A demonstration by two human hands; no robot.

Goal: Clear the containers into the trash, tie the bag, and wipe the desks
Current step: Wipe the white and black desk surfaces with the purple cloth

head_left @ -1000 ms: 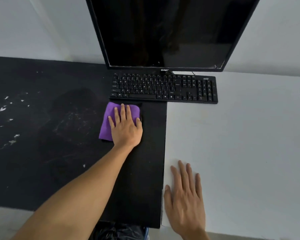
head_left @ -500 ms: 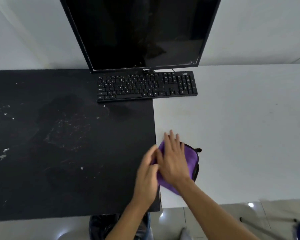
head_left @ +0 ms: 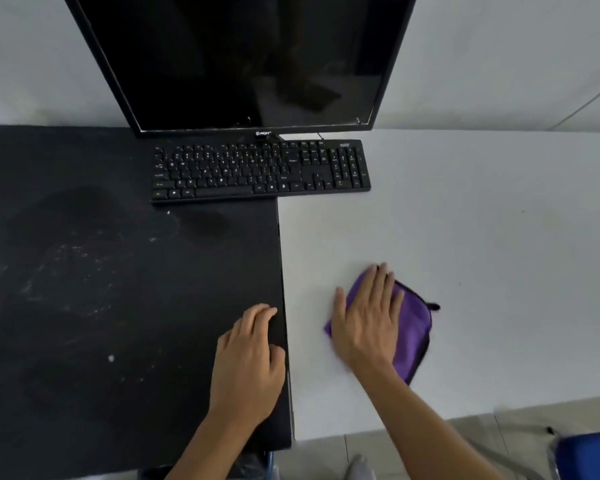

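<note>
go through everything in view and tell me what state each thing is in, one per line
Monitor: upright, screen dark.
Keyboard: flat, straddling both desks.
Black desk: speckled with pale marks.
White desk: mostly bare.
Purple cloth: bunched, pressed flat on the white desk.
Right hand: open, palm down on the cloth.
Left hand: fingers curled, resting on the black desk.

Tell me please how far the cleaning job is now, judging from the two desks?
Done, it seems: no containers remain on either desk, and the black desk shows damp wipe marks, though white specks persist. In hand: the right hand presses the purple cloth flat on the white desk, near its front; the left hand rests on the black desk's edge. Left: most of the white desk. The bag's state cannot be judged.
</note>
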